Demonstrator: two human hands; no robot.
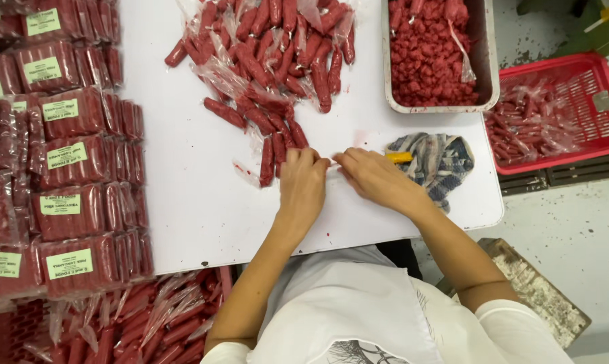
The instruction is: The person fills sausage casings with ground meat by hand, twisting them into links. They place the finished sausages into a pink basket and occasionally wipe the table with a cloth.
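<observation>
My left hand (303, 180) rests on the white table (203, 202), its fingers closed over the lower ends of red sausages in clear wrap (277, 145). My right hand (370, 176) lies just to the right, fingertips meeting the left hand, gripping a tool with a yellow handle (399, 157); its blade end is hidden by the fingers. A large heap of wrapped red sausages (271, 47) spreads over the table above both hands.
A striped cloth (439, 162) lies right of my right hand. A metal tray of red minced meat (439, 54) stands at the top right, a red basket of sausages (554, 114) beyond the edge. Labelled sausage packs (68, 155) stack on the left; another basket (129, 323) sits below.
</observation>
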